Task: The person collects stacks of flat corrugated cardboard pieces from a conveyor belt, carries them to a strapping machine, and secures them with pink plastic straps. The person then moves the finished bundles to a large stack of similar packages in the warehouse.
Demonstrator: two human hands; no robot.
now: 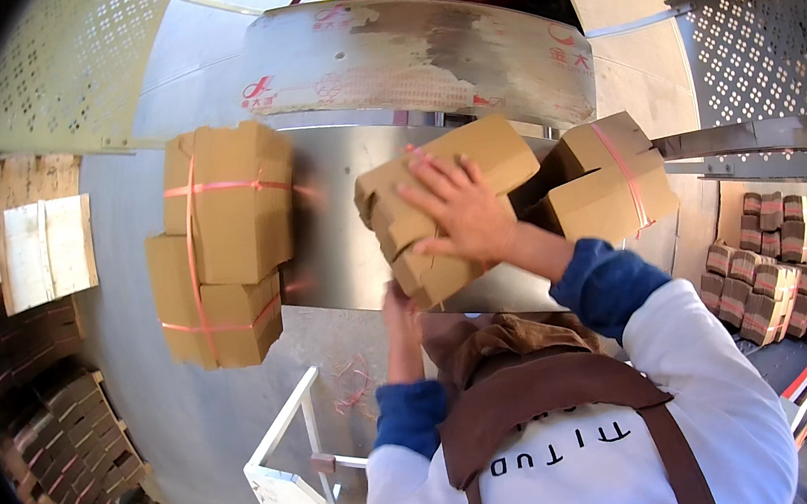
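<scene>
A bundle of folded brown cardboard (502, 154) lies slanted across a metal table in front of me. My right hand (458, 207) rests flat on top of it, fingers spread, with a bit of pink strap at the fingertips. At the bundle's near left corner is my left hand (401, 315), touching its side; the fingers are mostly hidden behind the cardboard. Just right of this bundle sits another cardboard bundle (608, 192) with a pink strap around it. To the left stands a strapped stack of cardboard (232, 208), tied both ways with pink strap.
The metal tabletop (339, 174) runs beneath the bundles, with a worn, film-covered panel (410, 60) behind it. A white metal frame (285, 478) stands near left. Stacked cardboard bundles (770, 283) fill the right side, and more stacks (81, 453) the left. Perforated panels (69, 71) flank the back.
</scene>
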